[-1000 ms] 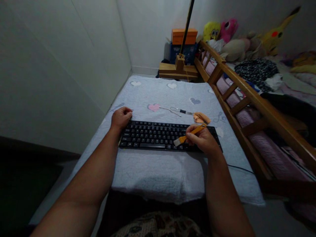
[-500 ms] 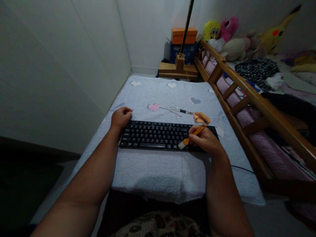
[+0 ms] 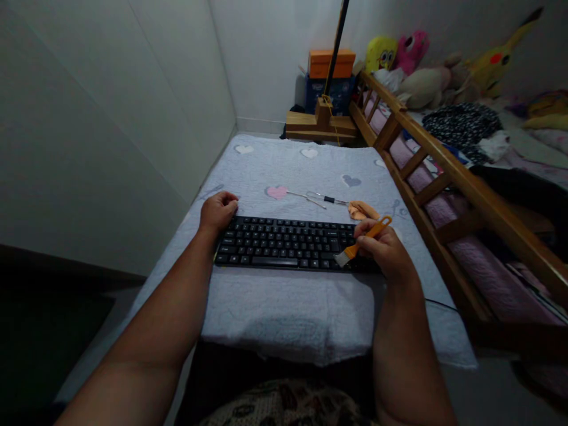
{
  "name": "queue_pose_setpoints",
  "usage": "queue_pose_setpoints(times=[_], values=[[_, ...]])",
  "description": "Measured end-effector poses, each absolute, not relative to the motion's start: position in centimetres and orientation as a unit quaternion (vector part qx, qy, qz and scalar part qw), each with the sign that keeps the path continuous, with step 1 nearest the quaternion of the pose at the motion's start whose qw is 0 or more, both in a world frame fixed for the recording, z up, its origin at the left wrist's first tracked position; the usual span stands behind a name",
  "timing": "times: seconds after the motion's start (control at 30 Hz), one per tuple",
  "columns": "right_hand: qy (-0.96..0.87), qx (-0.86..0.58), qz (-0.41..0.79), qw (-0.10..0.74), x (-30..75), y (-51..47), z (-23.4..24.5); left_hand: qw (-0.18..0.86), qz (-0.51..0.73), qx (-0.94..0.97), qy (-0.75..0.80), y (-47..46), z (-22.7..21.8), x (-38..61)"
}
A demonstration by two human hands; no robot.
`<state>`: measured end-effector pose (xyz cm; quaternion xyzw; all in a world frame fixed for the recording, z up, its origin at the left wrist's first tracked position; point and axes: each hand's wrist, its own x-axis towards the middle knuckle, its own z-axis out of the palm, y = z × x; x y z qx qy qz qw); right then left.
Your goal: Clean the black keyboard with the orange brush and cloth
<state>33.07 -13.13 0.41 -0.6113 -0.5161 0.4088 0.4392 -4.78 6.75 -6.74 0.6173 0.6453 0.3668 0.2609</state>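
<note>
A black keyboard point(image 3: 288, 242) lies across a pale blue cloth with hearts point(image 3: 293, 165) on a low table. My left hand point(image 3: 217, 211) is curled over the keyboard's far left corner, gripping it. My right hand point(image 3: 385, 249) is closed on a small brush with an orange handle point(image 3: 361, 242). Its pale bristles rest on the keys at the keyboard's right end.
Behind the keyboard lie a thin metal tool point(image 3: 317, 197) and an orange cloth point(image 3: 361, 210). A black cable point(image 3: 437, 304) trails off to the right. A wooden bed rail point(image 3: 444, 171) runs along the right, with plush toys point(image 3: 399, 56) behind. Orange and blue boxes point(image 3: 331, 74) stand at the far wall.
My right hand has slid the brush rightwards along the keys, from the middle right to the right end. My left hand has stayed on the keyboard's corner.
</note>
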Motion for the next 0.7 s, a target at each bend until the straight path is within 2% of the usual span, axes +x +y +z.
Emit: queue_pose_setpoints(times=[0.1,0.33,0.5,0.7], values=[[-0.521,-0.582,0.442,0.441,31.7,-12.9,0.5,0.258,0.366,0.620,0.644,6.7,-6.6,-4.8],[-0.540,-0.548,0.511,0.384,28.7,-12.4,0.3,0.260,0.360,0.619,0.648,6.6,-6.4,-4.7],[-0.553,-0.585,0.459,0.376,29.5,-12.3,0.0,0.260,0.362,0.620,0.646,6.7,-6.5,-4.8],[-0.533,-0.626,0.400,0.405,31.2,-12.4,0.0,0.253,0.358,0.625,0.646,6.5,-6.4,-4.8]])
